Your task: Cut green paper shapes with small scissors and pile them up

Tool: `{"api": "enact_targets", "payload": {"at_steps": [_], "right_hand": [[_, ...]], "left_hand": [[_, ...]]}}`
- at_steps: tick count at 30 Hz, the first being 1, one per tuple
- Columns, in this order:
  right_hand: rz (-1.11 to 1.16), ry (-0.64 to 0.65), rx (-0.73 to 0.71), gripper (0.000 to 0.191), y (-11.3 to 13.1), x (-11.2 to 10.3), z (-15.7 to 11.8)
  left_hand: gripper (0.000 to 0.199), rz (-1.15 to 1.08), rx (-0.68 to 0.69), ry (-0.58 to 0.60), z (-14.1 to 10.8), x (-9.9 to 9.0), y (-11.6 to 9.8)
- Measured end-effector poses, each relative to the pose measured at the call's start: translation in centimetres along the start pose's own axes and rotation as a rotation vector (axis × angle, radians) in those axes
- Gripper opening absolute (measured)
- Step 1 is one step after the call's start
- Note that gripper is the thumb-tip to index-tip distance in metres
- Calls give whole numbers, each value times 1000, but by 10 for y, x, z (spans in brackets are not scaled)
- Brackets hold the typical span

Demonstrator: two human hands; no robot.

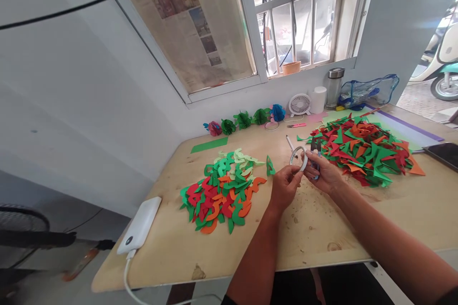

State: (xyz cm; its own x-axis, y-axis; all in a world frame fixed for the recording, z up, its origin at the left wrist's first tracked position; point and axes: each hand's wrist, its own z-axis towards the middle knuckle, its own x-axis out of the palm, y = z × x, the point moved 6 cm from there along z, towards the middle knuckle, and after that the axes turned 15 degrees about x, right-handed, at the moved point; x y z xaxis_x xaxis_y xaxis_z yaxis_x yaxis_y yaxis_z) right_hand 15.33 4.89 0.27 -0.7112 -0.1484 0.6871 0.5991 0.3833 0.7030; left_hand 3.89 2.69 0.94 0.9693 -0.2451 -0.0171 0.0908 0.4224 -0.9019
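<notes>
My left hand (285, 185) pinches the near edge of a roll of tape (305, 161), which is tilted up over the table. With its fingertips at the far side of the roll, my right hand (325, 172) also holds dark-bladed scissors (315, 146) against its palm, blades pointing away from me. A white pen (289, 142) lies just beyond the roll. Left of my hands is a pile of curved paper cutouts (218, 189) in green, red and orange. On the right is a heap of angular paper scraps (361, 147).
Folded paper figures (243, 119) line the wall, with a small white fan (299, 104), a glass bottle (334, 87) and a clear pouch (370, 91) further right. A white power bank (140, 225) with a cable sits at the left edge. A phone (443, 154) lies far right.
</notes>
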Motion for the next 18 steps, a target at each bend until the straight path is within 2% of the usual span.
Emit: {"api": "enact_targets", "payload": {"at_steps": [6,13,18], "right_hand": [[-70,-39,-7,27,-3,5,-1],[-234,-79,73,33,-12,13,-3],[-140,-64,13,32,-5,9,-3]], "left_hand": [[17,52,14,-46,-1,-5,4],[21,98,19,-117,1,-13,7],[23,165,14,-29,2,-8,8]]}}
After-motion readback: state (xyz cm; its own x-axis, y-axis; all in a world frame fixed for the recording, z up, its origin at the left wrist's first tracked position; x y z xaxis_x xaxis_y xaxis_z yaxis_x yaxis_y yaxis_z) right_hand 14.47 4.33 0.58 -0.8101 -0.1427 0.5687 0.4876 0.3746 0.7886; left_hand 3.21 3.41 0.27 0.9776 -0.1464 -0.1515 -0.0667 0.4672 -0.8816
